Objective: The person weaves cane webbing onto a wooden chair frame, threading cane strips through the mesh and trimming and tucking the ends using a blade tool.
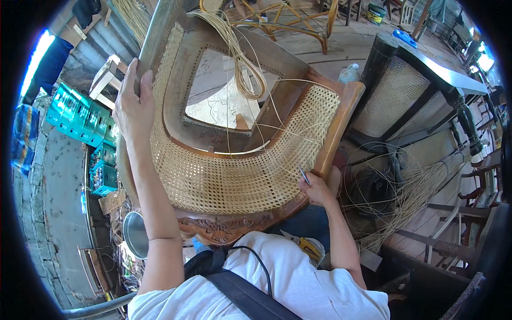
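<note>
A carved wooden chair frame (pixel 213 226) lies tilted across my lap, its curved back filled with woven cane webbing (pixel 229 176). My left hand (pixel 134 104) grips the frame's left edge, thumb on the near face and fingers along the rim. At the lower right of the webbing, my right hand (pixel 318 190) is closed on a thin pointed metal tool (pixel 304 176), its tip close to the weave. Loose cane strands cross the right part of the webbing. A looped coil of cane (pixel 249 80) hangs over the square seat opening.
Teal crates (pixel 80 117) and a metal bucket (pixel 136 234) stand on the left. A dark chair with a cane panel (pixel 397 96) is at the right, above a tangle of loose cane (pixel 408 213). A yellow-handled tool (pixel 310 249) rests by my lap. A rattan frame (pixel 325 40) stands beyond.
</note>
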A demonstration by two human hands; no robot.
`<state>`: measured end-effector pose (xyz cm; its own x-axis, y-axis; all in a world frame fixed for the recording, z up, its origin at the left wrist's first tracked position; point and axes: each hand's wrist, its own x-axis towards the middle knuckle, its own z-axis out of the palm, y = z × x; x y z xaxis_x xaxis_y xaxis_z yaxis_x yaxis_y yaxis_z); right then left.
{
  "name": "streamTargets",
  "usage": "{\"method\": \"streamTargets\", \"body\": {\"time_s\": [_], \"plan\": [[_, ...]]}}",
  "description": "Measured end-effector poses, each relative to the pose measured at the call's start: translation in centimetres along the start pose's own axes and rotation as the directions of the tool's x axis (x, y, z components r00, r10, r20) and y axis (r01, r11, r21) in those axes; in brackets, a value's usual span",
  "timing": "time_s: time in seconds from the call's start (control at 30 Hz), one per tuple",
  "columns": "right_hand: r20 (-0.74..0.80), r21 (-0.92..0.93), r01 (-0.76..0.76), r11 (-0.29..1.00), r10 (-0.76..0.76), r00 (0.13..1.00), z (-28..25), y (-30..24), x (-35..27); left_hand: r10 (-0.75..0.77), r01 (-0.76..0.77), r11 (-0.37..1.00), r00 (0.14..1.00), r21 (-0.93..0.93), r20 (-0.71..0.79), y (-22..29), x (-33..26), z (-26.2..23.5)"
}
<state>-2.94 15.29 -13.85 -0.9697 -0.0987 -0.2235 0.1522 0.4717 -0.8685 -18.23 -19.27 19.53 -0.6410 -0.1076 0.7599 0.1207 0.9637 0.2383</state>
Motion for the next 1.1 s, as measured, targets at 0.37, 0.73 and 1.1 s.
{"method": "streamTargets", "body": {"time_s": [0.37,0.73,1.1], "plan": [[-0.118,0.078,-0.029,0.997,0.038,0.992,0.2,-0.3,-0.6,0.297,0.259,0.589,0.812,-0.766,0.503,6.6,-12.4,4.3],[-0.166,0.206,-0.065,0.976,0.100,0.981,1.0,-2.8,-2.4,0.761,0.614,0.406,0.183,-0.677,0.622,4.1,-34.7,21.1],[-0.113,-0.078,-0.172,0.982,0.162,0.980,0.8,-5.9,-2.0,0.502,0.791,0.500,0.067,-0.352,0.863,0.1,-31.5,24.8]]}}
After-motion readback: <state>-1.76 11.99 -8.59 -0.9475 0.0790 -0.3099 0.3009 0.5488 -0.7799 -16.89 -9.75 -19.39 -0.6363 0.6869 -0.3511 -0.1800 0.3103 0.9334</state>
